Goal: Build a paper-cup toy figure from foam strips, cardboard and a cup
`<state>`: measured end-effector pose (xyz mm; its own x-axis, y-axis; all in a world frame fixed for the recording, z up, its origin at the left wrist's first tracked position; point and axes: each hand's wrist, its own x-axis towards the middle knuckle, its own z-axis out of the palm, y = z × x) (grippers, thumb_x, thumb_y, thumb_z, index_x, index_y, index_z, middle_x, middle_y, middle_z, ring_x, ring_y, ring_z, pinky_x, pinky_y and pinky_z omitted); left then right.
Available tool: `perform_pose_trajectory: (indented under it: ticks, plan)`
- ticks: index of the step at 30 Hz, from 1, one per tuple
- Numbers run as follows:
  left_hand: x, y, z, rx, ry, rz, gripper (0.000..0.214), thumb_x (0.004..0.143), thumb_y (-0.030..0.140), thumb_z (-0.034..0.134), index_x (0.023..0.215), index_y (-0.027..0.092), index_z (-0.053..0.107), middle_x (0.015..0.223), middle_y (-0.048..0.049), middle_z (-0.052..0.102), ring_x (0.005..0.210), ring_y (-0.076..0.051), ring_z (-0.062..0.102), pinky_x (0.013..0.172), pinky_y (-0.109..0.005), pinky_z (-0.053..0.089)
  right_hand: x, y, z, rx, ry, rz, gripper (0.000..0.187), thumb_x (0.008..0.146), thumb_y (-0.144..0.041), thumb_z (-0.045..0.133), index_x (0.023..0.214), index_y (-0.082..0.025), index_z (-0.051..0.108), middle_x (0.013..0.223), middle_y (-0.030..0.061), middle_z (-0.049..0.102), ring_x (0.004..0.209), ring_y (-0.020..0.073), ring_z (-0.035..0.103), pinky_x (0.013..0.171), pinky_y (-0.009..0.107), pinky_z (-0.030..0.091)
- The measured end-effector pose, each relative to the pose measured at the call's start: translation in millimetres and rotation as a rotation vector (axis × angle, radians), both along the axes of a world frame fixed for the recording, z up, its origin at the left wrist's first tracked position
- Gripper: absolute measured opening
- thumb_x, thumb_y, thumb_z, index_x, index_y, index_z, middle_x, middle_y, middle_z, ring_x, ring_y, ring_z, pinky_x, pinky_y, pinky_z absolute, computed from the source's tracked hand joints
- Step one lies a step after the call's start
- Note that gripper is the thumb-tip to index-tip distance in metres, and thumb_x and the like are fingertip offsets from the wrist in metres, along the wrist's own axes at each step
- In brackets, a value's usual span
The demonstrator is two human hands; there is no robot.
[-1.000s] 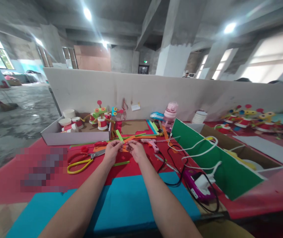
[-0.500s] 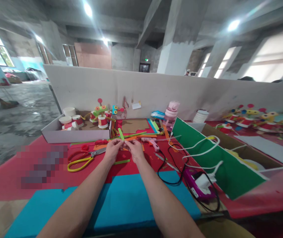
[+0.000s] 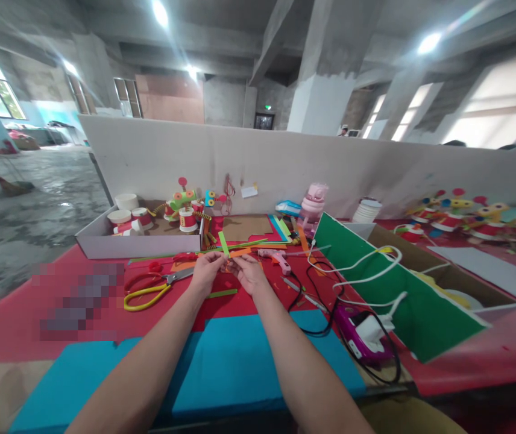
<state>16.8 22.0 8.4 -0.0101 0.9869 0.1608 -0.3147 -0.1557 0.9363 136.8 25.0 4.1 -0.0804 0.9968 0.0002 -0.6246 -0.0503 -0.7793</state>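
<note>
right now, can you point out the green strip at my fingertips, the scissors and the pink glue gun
green strip (image 3: 224, 243), head view, on its exposed upper length
scissors (image 3: 170, 279), head view, where blades meet handles
pink glue gun (image 3: 278, 258), head view, on its body

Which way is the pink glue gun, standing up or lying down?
The pink glue gun is lying down: its body and handle lie flat on the red table.

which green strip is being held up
The green strip sticking up between left hand and right hand; other green strips lie on the red table.
</note>
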Motion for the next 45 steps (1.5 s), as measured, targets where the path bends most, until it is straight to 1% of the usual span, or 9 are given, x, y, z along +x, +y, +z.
perform_pose_trajectory:
  ticks: [5,12,17,24,29,35,40,43,45]
  plan:
    - [-0.6,0.2,0.2,0.007,0.014,0.026,0.027,0.057,0.035,0.08,0.064,0.014,0.065,0.054,0.0007,0.058,0.048,-0.007,0.047,0.05,-0.021,0.038,0.9,-0.1,-0.2,0.007,-0.021,0.007,0.027,0.05,-0.026,0.085,0.064,-0.018,0.063,0.059,-0.0024,0.063,0.056,0.0105,0.058,0.065,0.028,0.053]
    - [0.2,-1.1,1.3,0.002,0.044,0.055,0.026,0.056,0.034,0.078,0.064,0.013,0.064,0.053,0.0009,0.059,0.049,-0.008,0.049,0.051,-0.02,0.039,2.3,0.7,-1.0,0.023,-0.02,0.073,0.036,0.044,-0.03,0.089,0.07,-0.017,0.067,0.06,-0.0028,0.064,0.056,0.0091,0.057,0.064,0.025,0.052]
    - [-0.1,-0.7,1.0,0.003,0.05,0.063,0.023,0.056,0.032,0.077,0.064,0.013,0.065,0.052,0.0012,0.059,0.048,-0.008,0.048,0.051,-0.02,0.039,1.5,0.6,0.3,0.003,-0.051,0.042,0.037,0.044,-0.033,0.089,0.071,-0.017,0.069,0.062,-0.0021,0.065,0.058,0.0091,0.057,0.064,0.025,0.052]
    - [-0.1,-1.4,1.8,-0.006,0.054,0.068,0.02,0.057,0.029,0.076,0.064,0.013,0.066,0.055,-0.0001,0.061,0.049,-0.008,0.05,0.051,-0.021,0.039,1.2,-1.9,2.0,0.013,-0.095,0.026,0.038,0.043,-0.035,0.088,0.071,-0.016,0.068,0.062,-0.0025,0.064,0.059,0.009,0.058,0.067,0.026,0.052]
    - [-1.2,-0.5,-1.1,0.019,0.071,0.068,0.017,0.055,0.024,0.075,0.064,0.014,0.067,0.056,-0.0003,0.063,0.049,-0.008,0.05,0.052,-0.021,0.039,0.5,-2.8,2.9,0.035,-0.163,0.002,0.036,0.048,-0.036,0.086,0.072,-0.016,0.067,0.061,-0.0028,0.063,0.058,0.0102,0.058,0.065,0.027,0.052]
    - [-1.2,-1.9,-0.1,0.033,0.107,0.068,0.013,0.056,0.024,0.071,0.064,0.014,0.069,0.054,-0.0004,0.063,0.048,-0.008,0.047,0.05,-0.021,0.036,-2.7,-1.0,0.6,0.065,-0.232,-0.102,0.036,0.049,-0.039,0.083,0.071,-0.016,0.067,0.059,-0.0026,0.063,0.057,0.0101,0.057,0.065,0.027,0.051]
    - [-0.4,-3.1,2.2,0.011,0.102,0.046,0.015,0.055,0.024,0.071,0.065,0.013,0.07,0.053,-0.0005,0.062,0.047,-0.008,0.046,0.05,-0.022,0.036,-4.3,-1.1,2.4,0.111,-0.347,-0.213,0.031,0.054,-0.041,0.078,0.069,-0.016,0.065,0.058,-0.0017,0.062,0.056,0.012,0.057,0.061,0.027,0.05]
    - [0.7,-2.4,1.2,-0.022,0.038,0.011,0.021,0.054,0.026,0.073,0.07,0.013,0.071,0.055,-0.0007,0.063,0.047,-0.009,0.048,0.05,-0.023,0.037,-5.0,-0.1,2.5,0.137,-0.367,-0.281,0.028,0.059,-0.041,0.075,0.068,-0.017,0.063,0.06,-0.0012,0.063,0.056,0.0118,0.057,0.059,0.026,0.05]
    - [2.1,-2.8,0.8,-0.042,-0.023,-0.031,0.026,0.052,0.026,0.075,0.074,0.013,0.07,0.059,-0.0012,0.064,0.049,-0.009,0.049,0.051,-0.024,0.038,-5.7,1.0,1.3,0.137,-0.36,-0.33,0.027,0.061,-0.041,0.072,0.068,-0.017,0.061,0.058,-0.0022,0.061,0.054,0.0113,0.056,0.057,0.025,0.049]
